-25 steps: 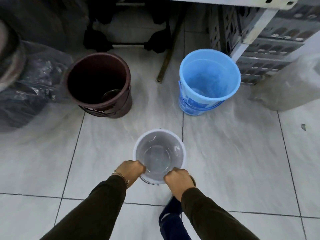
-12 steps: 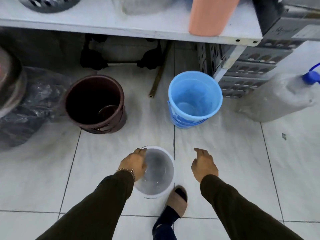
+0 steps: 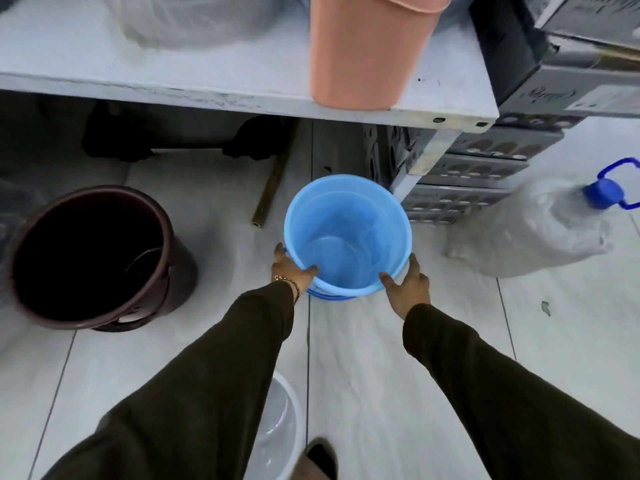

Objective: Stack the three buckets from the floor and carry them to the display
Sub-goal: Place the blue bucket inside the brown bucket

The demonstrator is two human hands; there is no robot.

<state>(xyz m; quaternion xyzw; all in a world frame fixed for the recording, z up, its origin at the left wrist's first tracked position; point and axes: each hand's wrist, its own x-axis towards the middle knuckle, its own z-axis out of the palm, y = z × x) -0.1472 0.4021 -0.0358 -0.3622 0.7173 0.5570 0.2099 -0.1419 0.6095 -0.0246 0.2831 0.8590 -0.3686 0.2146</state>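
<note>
On the tiled floor, both hands grasp the blue bucket at its near rim: left hand on the left side, thumb inside; right hand on the right side, thumb over the edge. The bucket stands upright beside the shelf leg. The brown bucket stands well to the left; the clear bucket sits under the left sleeve. A peach bin rests on the shelf above.

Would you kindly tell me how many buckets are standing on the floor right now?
3: the brown bucket at left, the blue bucket between both hands, and the clear bucket near the bottom edge, partly hidden by a sleeve.
</note>
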